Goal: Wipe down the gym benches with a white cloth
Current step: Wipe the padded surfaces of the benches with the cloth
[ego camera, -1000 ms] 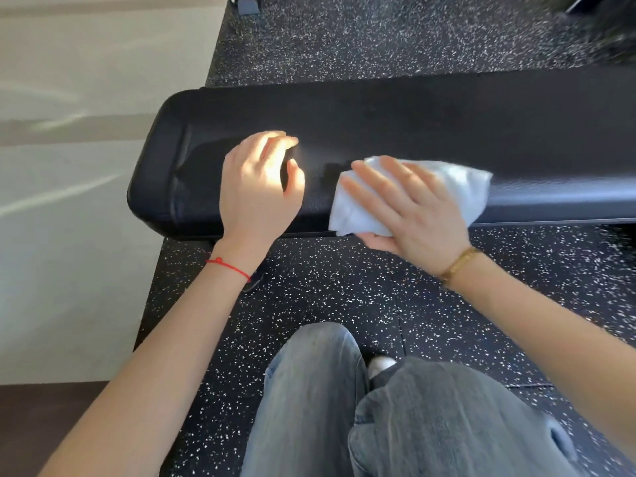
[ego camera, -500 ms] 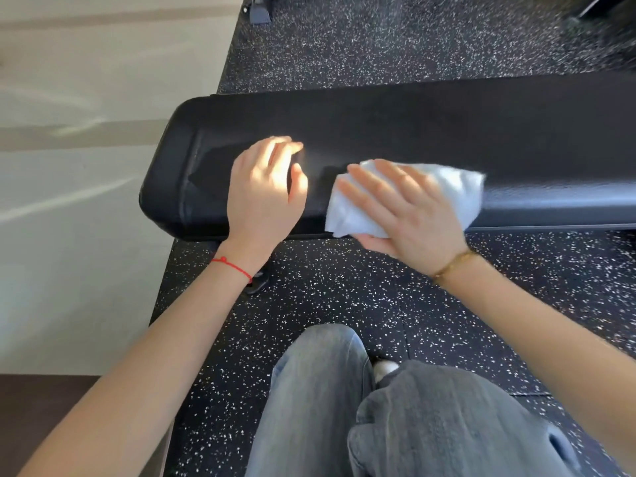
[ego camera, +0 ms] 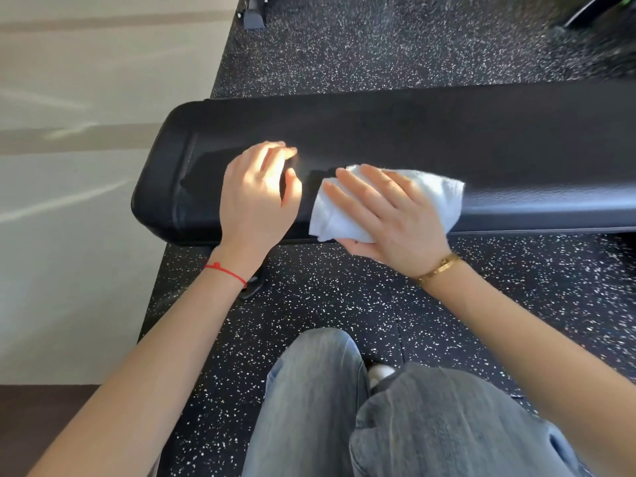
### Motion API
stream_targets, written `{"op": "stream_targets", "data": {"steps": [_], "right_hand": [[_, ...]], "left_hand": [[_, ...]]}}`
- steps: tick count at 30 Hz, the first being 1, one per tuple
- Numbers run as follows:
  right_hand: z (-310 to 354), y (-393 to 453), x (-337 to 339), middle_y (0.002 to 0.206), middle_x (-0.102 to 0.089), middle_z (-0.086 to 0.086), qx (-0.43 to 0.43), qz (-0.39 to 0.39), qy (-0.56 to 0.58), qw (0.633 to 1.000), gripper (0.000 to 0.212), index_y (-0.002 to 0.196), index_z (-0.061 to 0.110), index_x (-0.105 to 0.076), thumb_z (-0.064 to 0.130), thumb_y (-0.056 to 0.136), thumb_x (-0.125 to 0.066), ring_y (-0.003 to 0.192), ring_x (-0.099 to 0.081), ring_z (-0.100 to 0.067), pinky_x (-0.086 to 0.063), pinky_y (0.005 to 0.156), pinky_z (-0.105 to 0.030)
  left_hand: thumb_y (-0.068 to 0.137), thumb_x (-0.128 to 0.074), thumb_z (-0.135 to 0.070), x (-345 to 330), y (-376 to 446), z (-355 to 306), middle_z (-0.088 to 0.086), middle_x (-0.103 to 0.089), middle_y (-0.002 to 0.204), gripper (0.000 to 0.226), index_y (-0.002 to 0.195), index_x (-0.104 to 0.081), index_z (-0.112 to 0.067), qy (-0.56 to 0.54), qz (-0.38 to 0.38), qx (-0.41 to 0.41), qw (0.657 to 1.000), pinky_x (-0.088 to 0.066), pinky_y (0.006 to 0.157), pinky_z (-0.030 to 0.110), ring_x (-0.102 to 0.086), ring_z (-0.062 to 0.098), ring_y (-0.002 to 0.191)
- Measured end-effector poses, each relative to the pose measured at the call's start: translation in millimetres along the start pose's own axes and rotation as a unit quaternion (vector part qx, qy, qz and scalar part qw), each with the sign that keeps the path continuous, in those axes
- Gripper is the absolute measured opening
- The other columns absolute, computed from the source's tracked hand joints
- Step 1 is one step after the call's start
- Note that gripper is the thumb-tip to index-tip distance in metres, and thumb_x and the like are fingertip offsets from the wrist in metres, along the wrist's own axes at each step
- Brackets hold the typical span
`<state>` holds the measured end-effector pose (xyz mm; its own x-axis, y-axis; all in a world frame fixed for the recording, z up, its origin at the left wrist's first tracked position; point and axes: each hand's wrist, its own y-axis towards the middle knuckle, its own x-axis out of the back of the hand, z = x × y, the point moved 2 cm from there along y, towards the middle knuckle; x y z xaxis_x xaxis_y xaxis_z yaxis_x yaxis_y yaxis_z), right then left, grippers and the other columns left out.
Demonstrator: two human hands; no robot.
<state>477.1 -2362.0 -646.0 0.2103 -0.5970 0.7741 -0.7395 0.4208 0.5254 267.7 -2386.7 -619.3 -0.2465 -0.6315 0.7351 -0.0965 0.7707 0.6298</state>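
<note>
A long black padded gym bench [ego camera: 395, 132] runs left to right across a speckled black rubber floor [ego camera: 344, 297]. A folded white cloth [ego camera: 444, 197] lies on the front edge of this surface, near its left end. The right hand [ego camera: 392, 218] lies flat on the cloth, fingers straight and spread, thumb tucked under the cloth's front edge. The left hand [ego camera: 258, 197] rests on the surface just left of the cloth, fingers relaxed and lightly bent, holding nothing. Grey jeans [ego camera: 395, 421] fill the foreground.

bench [ego camera: 447, 132] | black pad | on it: white cloth [ego camera: 444, 197], both hands
</note>
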Motion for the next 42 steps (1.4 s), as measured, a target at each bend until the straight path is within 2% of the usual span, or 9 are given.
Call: {"op": "stream_targets", "data": {"steps": [5,9,14,19,21,26,33,37,42], "right_hand": [[-33.3,-30.4,6.8,0.154,-0.04,-0.011,-0.029,-0.014,0.06,0.998,0.067,0.15,0.011,-0.038,0.053,0.099,-0.049,0.14,-0.041,-0.032,-0.035,0.114,-0.047],[-11.3,-12.2,4.6,0.152,-0.042,-0.014,-0.038,-0.007,0.063,0.997,0.068,0.148,0.005,-0.038,0.052,0.1,-0.045,0.143,-0.035,-0.033,-0.029,0.118,-0.046],[-10.5,-15.0,1.7,0.154,-0.039,-0.01,0.008,0.005,0.037,0.999,0.068,0.15,0.009,-0.037,0.054,0.099,-0.047,0.14,-0.042,-0.029,-0.035,0.114,-0.044],[-61.2,-62.8,14.8,0.154,-0.039,-0.008,-0.056,0.007,0.031,0.998,0.069,0.149,0.011,-0.038,0.052,0.096,-0.054,0.139,-0.04,-0.029,-0.03,0.114,-0.043],[-47.0,-47.1,15.4,0.153,-0.042,-0.007,-0.062,0.008,0.026,0.998,0.068,0.148,0.011,-0.04,0.054,0.097,-0.052,0.137,-0.043,-0.03,-0.032,0.112,-0.043],[-0.4,2.8,9.6,0.151,-0.044,-0.006,-0.007,0.03,0.045,0.998,0.067,0.147,0.011,-0.043,0.054,0.096,-0.051,0.136,-0.047,-0.029,-0.04,0.11,-0.045],[-92.9,-81.2,26.0,0.15,-0.045,-0.01,-0.09,0.042,0.056,0.993,0.071,0.146,0.009,-0.043,0.058,0.095,-0.05,0.135,-0.045,-0.033,-0.036,0.112,-0.047],[-93.6,-82.1,16.2,0.149,-0.046,-0.006,-0.084,0.02,0.047,0.995,0.07,0.146,0.012,-0.043,0.058,0.094,-0.054,0.136,-0.044,-0.029,-0.034,0.112,-0.044],[-100.6,-86.5,16.0,0.15,-0.045,-0.003,-0.056,0.013,0.06,0.996,0.069,0.149,0.015,-0.04,0.059,0.096,-0.05,0.137,-0.043,-0.026,-0.032,0.114,-0.04]], "left_hand": [[0.092,-0.044,-0.02,0.6,-0.5,-0.5,0.002,-0.067,0.123,0.034,0.115,-0.069,-0.013,-0.004,-0.003,0.008,1.0,-0.044,0.104,0.035,-0.06,0.018,0.118],[0.092,-0.044,-0.019,0.6,-0.5,-2.3,0.002,-0.067,0.123,0.034,0.115,-0.068,-0.013,0.004,0.003,0.008,1.0,-0.043,0.104,0.033,-0.059,0.019,0.118],[0.093,-0.043,-0.02,1.6,-0.3,-1.0,0.003,-0.066,0.123,0.035,0.116,-0.068,-0.012,0.001,0.009,0.005,1.0,-0.044,0.103,0.034,-0.06,0.019,0.118],[0.092,-0.043,-0.021,1.6,0.1,-3.2,0.003,-0.065,0.124,0.035,0.116,-0.067,-0.013,0.007,0.016,0.009,1.0,-0.042,0.104,0.035,-0.058,0.02,0.119],[0.092,-0.042,-0.02,0.4,0.5,-3.8,0.002,-0.065,0.124,0.035,0.116,-0.067,-0.013,0.012,0.018,0.011,1.0,-0.042,0.103,0.035,-0.058,0.02,0.118],[0.091,-0.044,-0.019,1.3,0.3,-1.0,0.001,-0.066,0.122,0.032,0.114,-0.067,-0.015,0.007,0.011,0.0,1.0,-0.043,0.1,0.032,-0.06,0.019,0.115],[0.089,-0.045,-0.016,3.9,1.9,-8.6,0.006,-0.066,0.12,0.033,0.112,-0.067,-0.01,-0.01,0.026,0.024,0.999,-0.044,0.101,0.035,-0.059,0.023,0.114],[0.087,-0.046,-0.016,0.3,10.6,-34.4,0.006,-0.068,0.114,0.033,0.109,-0.069,-0.007,-0.029,0.04,0.036,0.998,-0.045,0.1,0.036,-0.06,0.023,0.111],[0.092,-0.045,-0.019,-25.4,18.7,-99.3,0.004,-0.065,0.122,0.035,0.118,-0.066,-0.01,-0.057,0.073,0.048,0.995,-0.04,0.106,0.039,-0.057,0.02,0.119]]}}
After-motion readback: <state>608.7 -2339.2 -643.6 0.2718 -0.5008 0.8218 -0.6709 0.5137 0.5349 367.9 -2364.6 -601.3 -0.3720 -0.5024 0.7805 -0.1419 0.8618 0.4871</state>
